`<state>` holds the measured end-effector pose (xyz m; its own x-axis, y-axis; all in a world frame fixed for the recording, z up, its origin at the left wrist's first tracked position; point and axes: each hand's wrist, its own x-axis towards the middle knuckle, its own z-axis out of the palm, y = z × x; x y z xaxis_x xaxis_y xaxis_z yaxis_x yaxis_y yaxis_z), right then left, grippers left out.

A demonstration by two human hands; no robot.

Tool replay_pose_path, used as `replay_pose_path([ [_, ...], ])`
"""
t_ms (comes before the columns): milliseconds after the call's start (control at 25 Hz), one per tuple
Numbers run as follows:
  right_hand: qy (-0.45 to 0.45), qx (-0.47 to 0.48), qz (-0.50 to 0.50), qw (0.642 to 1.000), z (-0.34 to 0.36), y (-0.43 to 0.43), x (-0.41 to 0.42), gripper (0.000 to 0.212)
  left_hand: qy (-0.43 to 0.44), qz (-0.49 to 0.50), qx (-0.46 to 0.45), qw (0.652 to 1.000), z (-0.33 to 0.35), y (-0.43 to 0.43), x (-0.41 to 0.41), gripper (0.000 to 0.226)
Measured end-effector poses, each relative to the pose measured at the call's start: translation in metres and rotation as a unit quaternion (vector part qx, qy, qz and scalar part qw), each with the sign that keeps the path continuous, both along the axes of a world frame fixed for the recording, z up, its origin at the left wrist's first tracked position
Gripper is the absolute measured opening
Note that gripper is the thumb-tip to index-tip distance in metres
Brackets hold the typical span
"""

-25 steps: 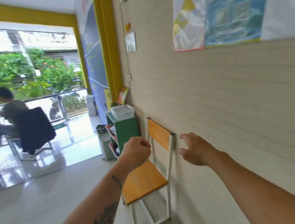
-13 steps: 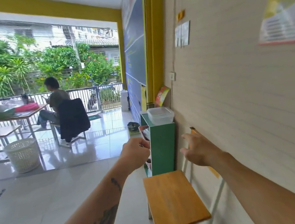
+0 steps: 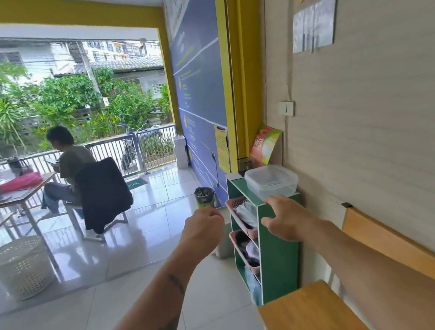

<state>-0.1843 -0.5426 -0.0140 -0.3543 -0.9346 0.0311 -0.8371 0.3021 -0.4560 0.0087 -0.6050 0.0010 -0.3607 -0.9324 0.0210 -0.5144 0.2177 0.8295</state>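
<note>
My left hand is stretched out in front of me as a fist and holds nothing. My right hand reaches forward with loosely spread fingers, level with the top of a green shelf unit; whether it touches the shelf I cannot tell. A clear plastic lidded box stands on top of the shelf, just beyond my right fingers. Pink baskets with cloth items fill the shelf's open left side.
A wooden chair stands against the wall at lower right. A small bin sits past the shelf. At left a person sits at a table on a chair draped with a dark jacket; a white basket is nearby.
The view has advanced along the wall: the wooden chair slid down to the lower right and the green shelf came close. My right hand now reaches its top; the left stays a fist.
</note>
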Motion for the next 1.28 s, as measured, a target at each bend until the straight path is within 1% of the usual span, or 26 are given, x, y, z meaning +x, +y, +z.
replay_pose_path([
  [200, -0.015, -0.015, -0.007, 1.0, -0.018, -0.137, -0.041, 0.057, 0.025, -0.014, -0.006, 1.0, -0.013, -0.132, -0.029, 0.033],
  [320, -0.022, -0.005, -0.017, 1.0, -0.022, -0.219, -0.076, 0.064, 0.006, -0.051, -0.001, 0.999, -0.024, -0.218, -0.065, 0.044],
  [360, -0.021, 0.001, -0.018, 1.0, -0.023, -0.241, -0.088, 0.065, 0.008, -0.056, 0.006, 0.998, -0.027, -0.243, -0.078, 0.044],
  [480, -0.006, 0.009, -0.026, 1.0, -0.018, -0.301, -0.124, 0.064, 0.017, -0.07, 0.021, 0.997, -0.032, -0.313, -0.123, 0.03],
  [560, 0.013, 0.016, -0.036, 0.999, -0.019, -0.33, -0.147, 0.064, 0.01, -0.092, 0.023, 0.995, -0.035, -0.352, -0.154, 0.02],
  [680, 0.026, 0.026, -0.063, 0.997, -0.031, -0.371, -0.181, 0.062, 0.017, -0.122, 0.027, 0.992, -0.044, -0.412, -0.202, 0.014],
  [840, 0.022, 0.053, -0.101, 0.993, -0.063, -0.419, -0.217, 0.06, 0.055, -0.135, 0.056, 0.988, -0.071, -0.485, -0.264, 0.018],
  [920, 0.025, 0.069, -0.125, 0.989, -0.077, -0.448, -0.232, 0.061, 0.061, -0.144, 0.089, 0.984, -0.091, -0.524, -0.293, 0.023],
  [1080, 0.024, 0.096, -0.169, 0.981, -0.099, -0.495, -0.253, 0.061, 0.02, -0.201, 0.144, 0.969, -0.13, -0.584, -0.34, 0.031],
  [1160, 0.025, 0.108, -0.191, 0.975, -0.107, -0.513, -0.26, 0.063, -0.008, -0.225, 0.135, 0.965, -0.148, -0.606, -0.359, 0.032],
  [1280, 0.03, 0.134, -0.22, 0.966, -0.119, -0.534, -0.269, 0.064, -0.025, -0.25, 0.121, 0.96, -0.172, -0.631, -0.385, 0.031],
])
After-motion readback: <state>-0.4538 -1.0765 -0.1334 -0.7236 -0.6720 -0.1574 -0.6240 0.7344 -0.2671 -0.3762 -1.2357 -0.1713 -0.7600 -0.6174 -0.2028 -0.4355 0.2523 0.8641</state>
